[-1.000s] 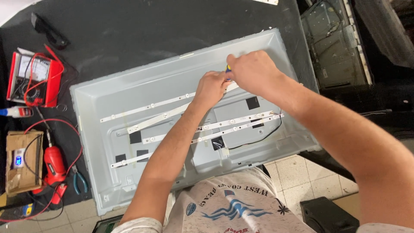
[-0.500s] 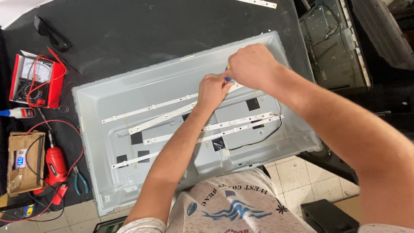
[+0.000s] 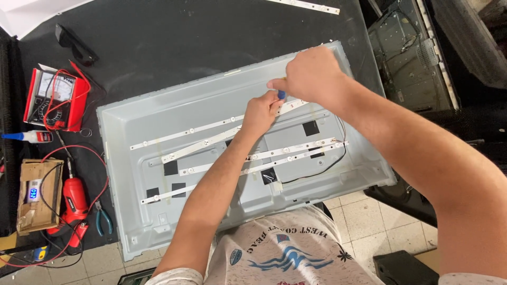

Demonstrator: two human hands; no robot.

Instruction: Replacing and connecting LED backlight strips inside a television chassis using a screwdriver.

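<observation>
Steady the angled white LED strip (image 3: 211,140) lying loose in the grey panel tray (image 3: 121,137) with left hand (image 3: 260,113) fingers pinched on it, right hand (image 3: 311,76) clamped round blue-handled tool (image 3: 281,95), pressing straight down.

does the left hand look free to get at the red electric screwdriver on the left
Probably not right away: the left hand is pressed on the white LED strip inside the grey panel tray. The red electric screwdriver lies uncovered beyond the tray's left wall, so only a long sideways reach remains.
</observation>
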